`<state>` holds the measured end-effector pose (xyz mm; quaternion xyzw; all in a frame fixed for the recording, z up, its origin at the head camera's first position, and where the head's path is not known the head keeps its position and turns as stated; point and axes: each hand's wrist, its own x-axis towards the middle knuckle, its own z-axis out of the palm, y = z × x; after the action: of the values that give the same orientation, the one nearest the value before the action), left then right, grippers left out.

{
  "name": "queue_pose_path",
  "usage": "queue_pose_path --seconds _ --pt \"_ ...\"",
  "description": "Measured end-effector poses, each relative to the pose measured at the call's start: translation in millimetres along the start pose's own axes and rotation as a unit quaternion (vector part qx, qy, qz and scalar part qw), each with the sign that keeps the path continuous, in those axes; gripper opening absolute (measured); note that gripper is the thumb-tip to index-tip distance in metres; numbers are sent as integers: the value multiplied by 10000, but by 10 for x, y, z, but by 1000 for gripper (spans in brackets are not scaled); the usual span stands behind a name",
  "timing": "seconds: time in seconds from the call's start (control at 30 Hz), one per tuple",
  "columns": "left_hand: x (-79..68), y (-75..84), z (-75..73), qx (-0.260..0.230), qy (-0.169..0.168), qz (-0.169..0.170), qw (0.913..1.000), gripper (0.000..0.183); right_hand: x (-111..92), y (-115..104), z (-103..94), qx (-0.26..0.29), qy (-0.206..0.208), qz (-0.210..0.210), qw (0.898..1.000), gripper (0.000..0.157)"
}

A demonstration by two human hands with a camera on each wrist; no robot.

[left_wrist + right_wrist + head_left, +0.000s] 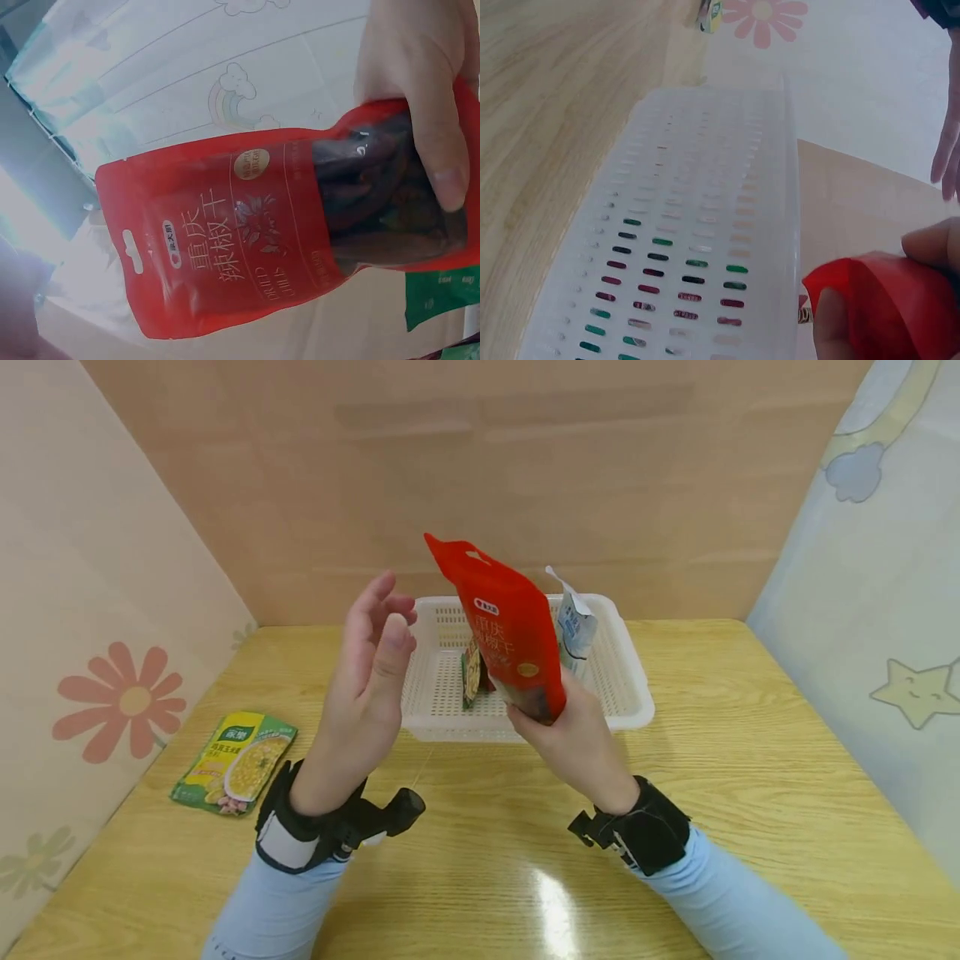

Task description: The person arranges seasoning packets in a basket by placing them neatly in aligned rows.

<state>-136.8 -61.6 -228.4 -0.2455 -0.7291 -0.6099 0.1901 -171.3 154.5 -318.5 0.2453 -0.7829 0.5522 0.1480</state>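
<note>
Clock reference: I read all directions from the head view, 12 o'clock at the far side.
Red pouch (506, 627): I see it raised in the air above the rim level of the basket (637, 693), overlapping the basket's middle; its top edge tilts toward 11 o'clock. The front reads "DRIED CHILIS", and a clear window near the lower end shows dark contents.
Right hand (576, 739): at the pouch's 5 o'clock end; the fingers grasp that end, thumb on one side, fingertips on the other.
Left hand (367, 672): at 9 o'clock from the pouch, apart from it; the fingers are released, loosely bent and holding nothing.
Basket: white, perforated, resting on the desk (465, 877).
White-and-blue bag (577, 625): inside the basket, toward 2 o'clock, standing and leaning.
Green-edged packet (471, 677): inside the basket, toward 9 o'clock, partly hidden behind the pouch.
Yellow-and-green pouch (236, 764): lying on the desk, between 8 and 9 o'clock from the basket, well apart.
</note>
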Motion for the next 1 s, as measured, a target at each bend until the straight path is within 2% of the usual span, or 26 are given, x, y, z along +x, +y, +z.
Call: queue_pose_path --seconds 0.13,0.27,0.33,0.43,0.57,0.63,0.73,0.87,1.0 --pt "24 51 -21 -116 -430 -248 9987 79 -33 4 76 -58 349 -209 9992 57" --pt "87 118 3 -275 -793 -108 9964 75 -61 -6 143 -190 560 -357 9976 63" --pt "112 158 15 -216 -891 -47 9958 74 -70 -9 171 -239 619 -428 9969 67" --pt "155 207 28 -49 -985 -128 9950 72 -77 -10 211 -301 695 -542 9957 71" --pt "249 251 35 -45 -1166 -362 9925 56 -79 3 260 -515 810 -591 9936 77" --pt "309 261 32 -181 -1250 -579 9903 50 -83 16 280 -652 860 -585 9924 79" --pt "395 287 13 -356 -1391 -1108 9834 49 -91 37 298 -967 962 -670 9884 82" --pt "505 321 -19 -695 -1624 -1927 9652 48 -79 76 311 -1500 1200 -1018 9761 81" --pt "595 353 -20 -797 -1730 -2546 9481 43 -73 112 310 -1927 1403 -1260 9630 84"
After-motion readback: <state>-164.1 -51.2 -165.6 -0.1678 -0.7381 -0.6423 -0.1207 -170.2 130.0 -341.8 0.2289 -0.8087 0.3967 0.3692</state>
